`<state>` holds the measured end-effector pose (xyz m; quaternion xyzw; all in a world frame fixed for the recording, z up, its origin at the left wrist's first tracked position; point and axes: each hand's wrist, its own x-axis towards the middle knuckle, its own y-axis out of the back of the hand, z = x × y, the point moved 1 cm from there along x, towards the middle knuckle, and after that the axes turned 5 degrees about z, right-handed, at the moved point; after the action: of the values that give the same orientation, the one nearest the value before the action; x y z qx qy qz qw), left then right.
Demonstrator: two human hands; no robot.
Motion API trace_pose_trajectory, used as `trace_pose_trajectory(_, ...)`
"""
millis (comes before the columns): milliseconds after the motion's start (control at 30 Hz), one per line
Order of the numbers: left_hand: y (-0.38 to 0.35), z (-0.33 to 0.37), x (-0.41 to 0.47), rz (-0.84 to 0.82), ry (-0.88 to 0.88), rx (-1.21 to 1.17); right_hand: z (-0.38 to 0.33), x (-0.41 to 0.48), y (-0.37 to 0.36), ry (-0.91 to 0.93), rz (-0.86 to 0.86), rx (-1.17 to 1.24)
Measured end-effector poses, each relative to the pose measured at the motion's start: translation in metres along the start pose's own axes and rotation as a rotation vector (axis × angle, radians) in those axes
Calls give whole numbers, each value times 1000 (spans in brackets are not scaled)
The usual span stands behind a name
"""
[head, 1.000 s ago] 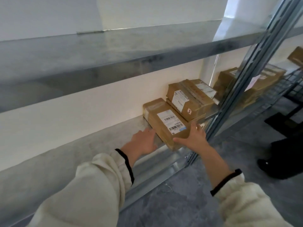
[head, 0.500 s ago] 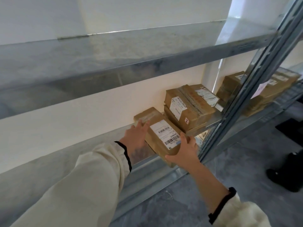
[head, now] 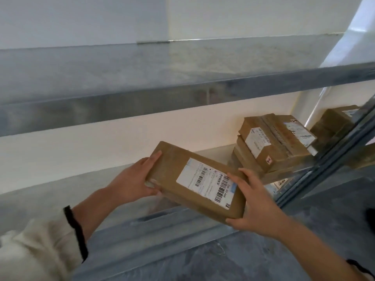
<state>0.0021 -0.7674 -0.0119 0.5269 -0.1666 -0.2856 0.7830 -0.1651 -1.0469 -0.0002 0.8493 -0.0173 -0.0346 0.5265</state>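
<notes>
Parcel (head: 172, 169) is sitting centre frame, flat brown box with the white barcode label (head: 207, 182) facing up. It's tilting, far-left corner high and near-right corner low, and hanging over the front lip of the lower shelf (head: 60, 199).

Both hands are holding it. The left hand (head: 129, 183) is clamping the left short edge, thumb lying on top and fingers curling under. The right hand (head: 255, 207) is gripping the near-right corner, thumb on top beside the label and fingers wrapping the lower edge.

Bare shelf metal is running from the left hand out to the left frame edge. A stack of parcels (head: 272, 145) is standing right of centre, close behind the right thumb; can't tell the gap from this angle.

The upper shelf (head: 142, 78) is crossing the full frame above, with a band of wall (head: 101, 142) showing between its front edge and the parcel. An upright post (head: 334, 159) is slanting along the right edge just past the stack. Grey floor (head: 223, 260) is lying open below the lip.
</notes>
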Motion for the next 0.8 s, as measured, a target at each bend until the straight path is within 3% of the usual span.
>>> trace_pose_trajectory(300,63,-86,-179,195,406,-15,-145,50,-42,370,-198,27)
trace_pose_trajectory(800,134,-235,-591,434,1074,53,-548,17,-238,954,-479,62)
